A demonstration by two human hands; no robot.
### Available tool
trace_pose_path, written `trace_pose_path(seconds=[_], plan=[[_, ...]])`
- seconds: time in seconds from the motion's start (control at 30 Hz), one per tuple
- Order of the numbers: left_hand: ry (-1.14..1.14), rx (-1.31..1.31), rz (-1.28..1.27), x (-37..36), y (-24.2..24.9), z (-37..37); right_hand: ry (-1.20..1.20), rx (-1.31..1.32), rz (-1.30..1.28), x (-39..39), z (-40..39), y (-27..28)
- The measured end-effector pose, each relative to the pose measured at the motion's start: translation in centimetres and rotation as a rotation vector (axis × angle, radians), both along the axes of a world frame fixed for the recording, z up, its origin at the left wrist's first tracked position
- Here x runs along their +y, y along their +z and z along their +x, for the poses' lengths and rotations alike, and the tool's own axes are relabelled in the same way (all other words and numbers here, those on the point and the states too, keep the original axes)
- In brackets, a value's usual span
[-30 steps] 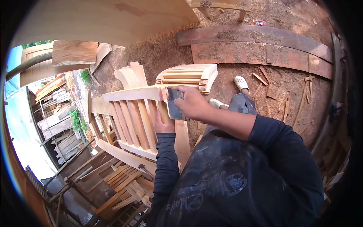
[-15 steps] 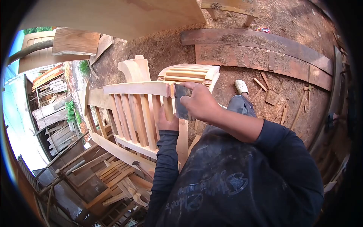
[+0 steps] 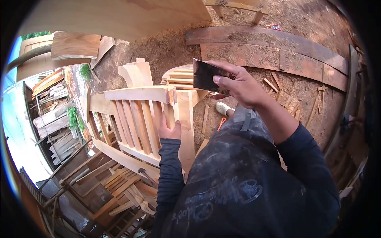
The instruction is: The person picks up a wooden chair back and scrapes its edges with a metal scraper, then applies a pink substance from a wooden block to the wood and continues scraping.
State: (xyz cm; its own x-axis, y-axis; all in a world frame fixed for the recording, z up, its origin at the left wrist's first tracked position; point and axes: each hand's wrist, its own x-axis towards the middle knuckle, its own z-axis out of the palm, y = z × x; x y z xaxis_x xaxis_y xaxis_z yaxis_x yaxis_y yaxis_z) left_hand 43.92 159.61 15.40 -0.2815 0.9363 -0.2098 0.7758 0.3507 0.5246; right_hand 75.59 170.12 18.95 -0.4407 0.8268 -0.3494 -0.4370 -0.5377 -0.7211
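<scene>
My right hand (image 3: 242, 83) is closed on a flat, dark rectangular scraper (image 3: 208, 75), its thumb on the near face. The scraper is held up to the right of a slatted wooden bench frame (image 3: 137, 94), apart from it. A pinkish-brown smear (image 3: 171, 95) marks the end of the frame's curved top rail. Just below that end, my left hand (image 3: 168, 127) is wrapped around the upright wooden post (image 3: 169, 114). Some of its fingers are hidden behind the wood.
A hammer (image 3: 147, 174) lies on the frame's lower part. Behind it sits another slatted wooden piece (image 3: 180, 75). Long dusty boards (image 3: 238, 55) lie on the ground with wood offcuts (image 3: 272, 84) nearby. A large panel (image 3: 111, 18) overhangs the far side; stacked furniture parts (image 3: 127, 186) stand lower left.
My right hand has lifted the scraper off the rail end and moved it up and to the right, its dark face now in view. My left hand stays on the post.
</scene>
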Motion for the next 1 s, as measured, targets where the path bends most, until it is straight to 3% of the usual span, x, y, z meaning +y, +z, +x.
trace_pose_path(seconds=[0.07,0.1,0.13,0.2,0.3,0.53,1.0], plan=[[-0.025,-0.008,0.006,-0.1,0.0,-0.1,0.124,-0.161,0.135,-0.1,0.7,-0.4],[-0.039,-0.012,0.011,0.0,0.0,-0.1,0.004,-0.323,0.704,-0.6,-0.2,-3.2],[-0.034,-0.013,0.009,0.1,0.1,0.0,0.114,-0.362,0.774,-0.5,-0.3,-2.9],[-0.024,-0.017,0.008,0.2,0.5,0.5,0.067,-0.805,1.279,-0.3,-0.8,-3.4],[-0.034,-0.009,0.006,0.3,1.0,0.6,0.106,-0.919,1.482,0.2,-1.4,-4.0],[-0.031,-0.055,0.021,0.2,0.9,-0.1,0.152,-0.913,1.755,2.5,-3.3,-5.2],[0.000,-0.038,0.043,0.1,0.7,0.4,0.148,-0.916,1.786,3.9,-4.5,-5.7]])
